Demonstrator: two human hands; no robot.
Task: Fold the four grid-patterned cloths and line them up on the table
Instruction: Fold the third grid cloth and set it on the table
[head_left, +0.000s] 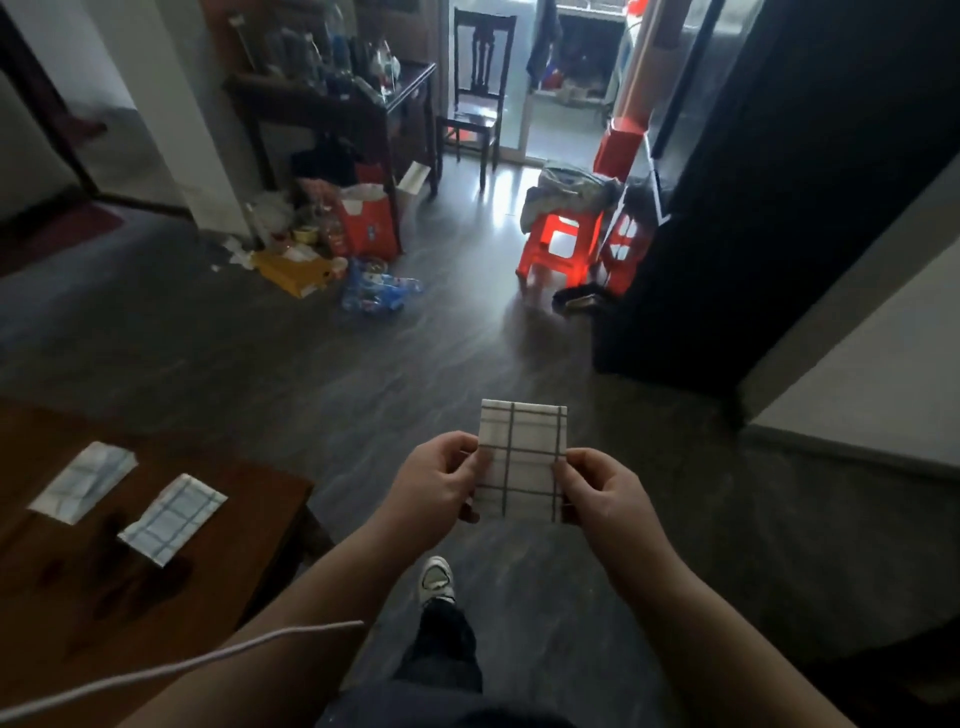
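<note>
The person stands beside a dark wooden table (249, 499) at the near left and holds a folded white cloth with dark grid lines (522, 457) in the air over the grey floor (363, 395), well to the right of the table. The left hand (436, 488) pinches the cloth's left edge, thumb on the face and fingers curled behind. The right hand (602, 493) pinches the right edge in the same manner. The cloth is a compact rectangle, held upright with its upper part standing free above both hands.

On the table lie two folded cloths with pale blue grid lines: one at the far left (85, 480), one nearer and to its right (174, 517). They lie apart, both angled alike. A fourth cloth cannot be found in the view.

A white cord (182, 670) crosses the near left corner. One shoe (436, 579) shows below the hands. Red stools (558, 249) stand at the far right; bags and clutter (332, 244) lie at the far left.
</note>
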